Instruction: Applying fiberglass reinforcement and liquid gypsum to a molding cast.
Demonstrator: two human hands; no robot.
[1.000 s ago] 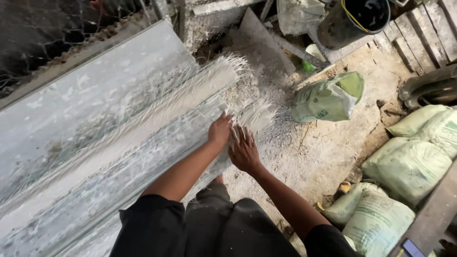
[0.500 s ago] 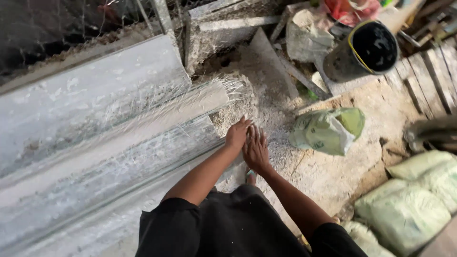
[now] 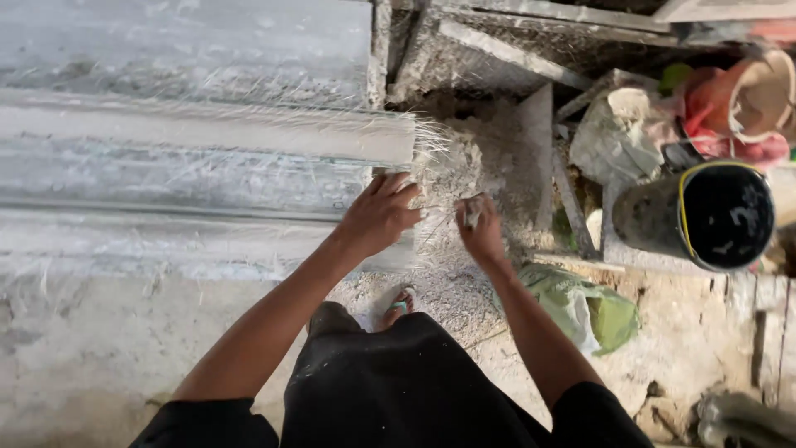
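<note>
While two hands work apart, left hand (image 3: 380, 217) flat on one plaster moulding (image 3: 207, 137), right hand (image 3: 479, 231) pinching fibres (image 3: 448, 158).

Blk bucket (image 3: 717, 216), green sack (image 3: 580, 303)

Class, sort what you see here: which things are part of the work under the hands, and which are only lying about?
In use:
left hand resting on the long grey moulded slab
right hand pinching loose white fibres at the slab's end

Lying about:
black bucket
green sack
crumpled white bag
</note>
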